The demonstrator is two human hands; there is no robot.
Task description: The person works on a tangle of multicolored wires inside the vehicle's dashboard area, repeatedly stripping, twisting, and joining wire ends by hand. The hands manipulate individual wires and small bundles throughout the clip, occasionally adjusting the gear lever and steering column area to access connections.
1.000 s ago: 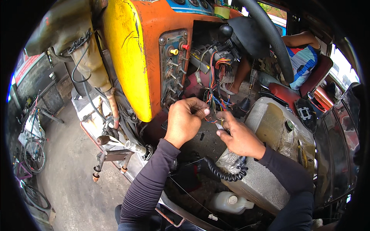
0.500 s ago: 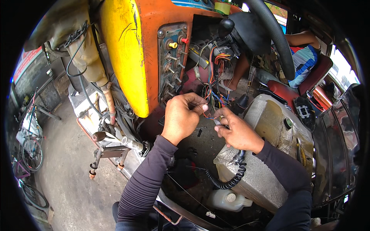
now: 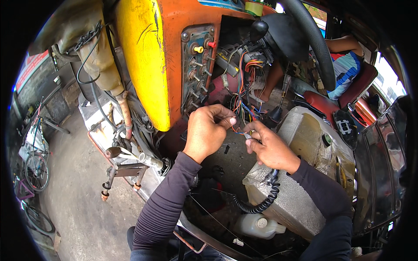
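Observation:
My left hand (image 3: pixel 206 132) pinches thin wires between thumb and fingertips, in front of the orange dashboard. Close by on the right, my right hand (image 3: pixel 274 150) grips the same thin orange and blue wires (image 3: pixel 236 130), with a small whitish piece at its fingertips that I cannot make out clearly. The short stretch of wire runs between the two hands. Behind them a loose bundle of multicoloured wires (image 3: pixel 242 89) hangs down from under the steering column, and several of its strands end near my fingers.
A switch panel (image 3: pixel 197 69) with toggles sits on the dashboard. The steering wheel (image 3: pixel 320 48) is above right, and a silver-covered box (image 3: pixel 300 174) lies beside my right forearm. Below are a coiled black cable (image 3: pixel 263 204) and a white jug (image 3: pixel 260 226). Another person (image 3: pixel 346 65) sits at far right.
The view has shifted slightly. Both hands keep their pinch on the wires, and my right fingers have moved only a little.

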